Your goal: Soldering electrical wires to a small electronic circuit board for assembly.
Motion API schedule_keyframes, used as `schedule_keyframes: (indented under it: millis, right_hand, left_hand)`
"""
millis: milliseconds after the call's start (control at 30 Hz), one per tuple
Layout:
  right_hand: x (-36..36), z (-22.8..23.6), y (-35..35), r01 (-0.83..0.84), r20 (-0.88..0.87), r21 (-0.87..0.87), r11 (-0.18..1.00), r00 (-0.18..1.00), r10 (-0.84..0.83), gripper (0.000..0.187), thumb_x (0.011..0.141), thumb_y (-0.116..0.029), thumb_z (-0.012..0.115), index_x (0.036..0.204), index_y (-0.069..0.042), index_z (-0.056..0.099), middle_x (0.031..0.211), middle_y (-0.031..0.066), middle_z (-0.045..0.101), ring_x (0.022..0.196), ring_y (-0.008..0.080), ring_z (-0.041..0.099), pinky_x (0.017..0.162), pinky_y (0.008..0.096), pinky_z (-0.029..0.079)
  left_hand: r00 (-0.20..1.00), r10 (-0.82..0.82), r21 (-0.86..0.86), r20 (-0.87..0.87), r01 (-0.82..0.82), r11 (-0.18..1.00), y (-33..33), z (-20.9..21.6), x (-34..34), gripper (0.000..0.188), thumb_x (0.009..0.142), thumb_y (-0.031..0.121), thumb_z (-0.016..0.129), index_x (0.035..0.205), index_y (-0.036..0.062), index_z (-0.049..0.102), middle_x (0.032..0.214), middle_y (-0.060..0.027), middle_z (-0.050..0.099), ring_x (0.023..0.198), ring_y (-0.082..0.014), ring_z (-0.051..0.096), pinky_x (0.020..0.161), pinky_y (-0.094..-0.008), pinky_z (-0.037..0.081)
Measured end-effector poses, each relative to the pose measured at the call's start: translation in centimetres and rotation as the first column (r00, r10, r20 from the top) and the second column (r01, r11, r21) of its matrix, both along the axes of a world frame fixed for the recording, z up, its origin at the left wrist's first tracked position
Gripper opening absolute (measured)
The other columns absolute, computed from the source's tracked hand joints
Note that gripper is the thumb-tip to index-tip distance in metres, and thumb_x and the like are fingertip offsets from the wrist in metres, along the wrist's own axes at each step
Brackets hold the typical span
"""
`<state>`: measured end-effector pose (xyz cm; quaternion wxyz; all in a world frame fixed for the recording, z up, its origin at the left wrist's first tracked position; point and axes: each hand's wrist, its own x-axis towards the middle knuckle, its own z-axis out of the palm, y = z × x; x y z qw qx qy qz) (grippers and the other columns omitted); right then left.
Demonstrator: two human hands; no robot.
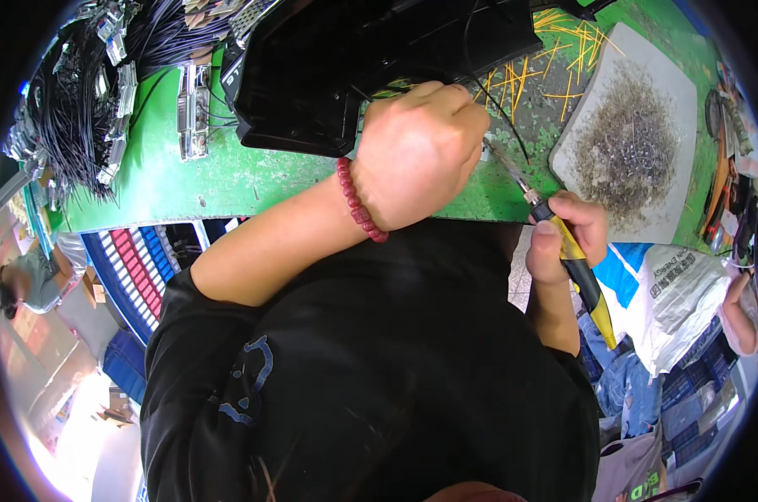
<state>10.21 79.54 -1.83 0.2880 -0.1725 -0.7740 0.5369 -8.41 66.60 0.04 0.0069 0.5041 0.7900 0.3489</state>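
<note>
My left hand [425, 151], with a dark red bead bracelet at the wrist, is closed at the table's near edge. Its fingertips are turned away, and only a small pale edge of what they may pinch shows beside them. My right hand [573, 230] grips a yellow-and-black soldering iron [573, 251]. The iron's metal tip points up and left, close to my left fingers. Just beyond my left hand stands a large black plastic housing [299, 92]. A thin black wire [506, 117] curves down from it past that hand.
Bundles of black wires [69, 109] with metal parts lie at the left of the green table [253, 184]. Yellow sticks [517, 79] are scattered at the back. A grey board [684, 117] bearing dark debris [626, 142] lies at right. Another person [40, 284] is at far left.
</note>
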Motion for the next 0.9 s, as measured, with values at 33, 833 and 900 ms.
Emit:
schedule_keyframes:
  millis: [33,833,900]
  right_hand:
    - [0.06,0.14,0.11,0.007,-0.009,-0.007,1.000,1.000,-0.007,0.035,0.085,-0.025,0.073,0.096,0.001,0.053,0.078,0.0103,0.057,0.064,0.0141,0.055,0.058,0.0253,0.045]
    - [-0.09,-0.43,-0.18,0.060,-0.134,-0.174,0.983,0.987,-0.084,0.037,0.083,-0.026,0.072,0.096,0.001,0.051,0.078,0.0120,0.056,0.061,0.0155,0.053,0.058,0.0271,0.047]
    - [-0.08,-0.44,-0.20,0.058,-0.132,-0.167,0.984,0.988,-0.081,0.037,0.084,-0.026,0.072,0.096,0.001,0.050,0.078,0.0119,0.056,0.061,0.0154,0.053,0.057,0.0267,0.046]
  left_hand:
    - [1.000,0.003,-0.001,0.028,-0.003,1.000,-0.04,0.04,0.03,0.009,0.071,0.003,0.068,0.070,0.0053,0.060,0.075,-0.0058,0.063,0.067,-0.0253,0.063,0.056,-0.0334,0.051]
    - [1.000,-0.009,-0.018,0.020,0.010,1.000,0.07,0.17,0.00,0.008,0.071,0.002,0.068,0.069,0.0049,0.061,0.074,-0.0061,0.063,0.068,-0.0257,0.062,0.057,-0.0341,0.051]
    - [1.000,-0.014,-0.012,0.013,0.014,1.000,0.08,0.19,-0.02,0.008,0.071,0.002,0.068,0.070,0.0049,0.061,0.074,-0.0061,0.063,0.068,-0.0257,0.063,0.058,-0.0341,0.051]
